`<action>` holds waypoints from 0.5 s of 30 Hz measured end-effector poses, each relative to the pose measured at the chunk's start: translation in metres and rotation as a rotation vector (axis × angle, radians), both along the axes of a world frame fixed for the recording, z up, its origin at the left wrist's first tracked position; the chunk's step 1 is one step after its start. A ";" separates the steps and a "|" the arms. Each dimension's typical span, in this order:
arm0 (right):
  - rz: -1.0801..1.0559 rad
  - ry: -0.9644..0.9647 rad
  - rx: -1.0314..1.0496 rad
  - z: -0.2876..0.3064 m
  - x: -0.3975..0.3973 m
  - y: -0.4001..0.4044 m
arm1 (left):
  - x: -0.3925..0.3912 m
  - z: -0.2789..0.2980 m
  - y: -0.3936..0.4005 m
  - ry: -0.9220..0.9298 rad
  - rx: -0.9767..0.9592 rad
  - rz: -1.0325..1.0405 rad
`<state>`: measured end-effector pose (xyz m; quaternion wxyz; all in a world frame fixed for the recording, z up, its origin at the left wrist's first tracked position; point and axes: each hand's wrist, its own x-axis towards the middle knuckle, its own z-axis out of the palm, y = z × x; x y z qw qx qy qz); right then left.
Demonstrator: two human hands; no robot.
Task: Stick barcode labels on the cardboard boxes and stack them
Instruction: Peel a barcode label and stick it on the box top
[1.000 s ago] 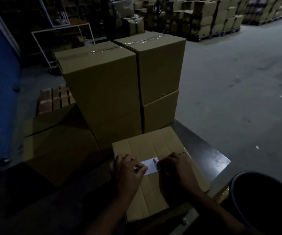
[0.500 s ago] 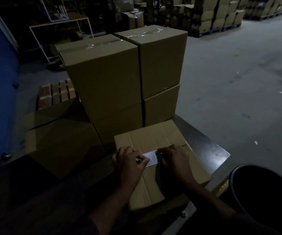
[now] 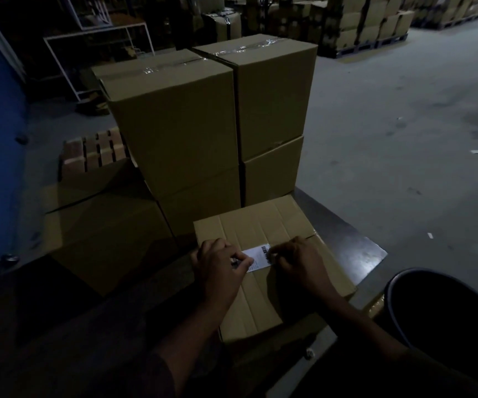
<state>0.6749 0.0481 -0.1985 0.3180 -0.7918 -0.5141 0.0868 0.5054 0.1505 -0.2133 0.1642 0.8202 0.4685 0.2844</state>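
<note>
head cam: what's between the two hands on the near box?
The white barcode label lies between the left hand and the right hand, flat on the near box. Fingers of both hands rest on its ends.

Stacked boxes wall off the far side; a dark bin crowds the right.
</note>
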 end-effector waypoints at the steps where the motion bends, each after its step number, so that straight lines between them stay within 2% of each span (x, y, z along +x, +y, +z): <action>1: -0.028 -0.030 -0.010 -0.002 -0.002 0.000 | 0.000 0.000 0.000 -0.004 0.000 0.000; 6: 0.011 0.027 -0.038 -0.001 0.002 -0.002 | 0.000 0.002 -0.001 0.005 0.010 0.006; 10: -0.098 -0.031 -0.020 -0.005 -0.006 -0.004 | 0.000 0.001 -0.001 0.013 0.006 0.006; 15: 0.004 0.030 0.003 0.005 -0.005 -0.010 | 0.000 -0.001 0.000 0.017 0.019 0.001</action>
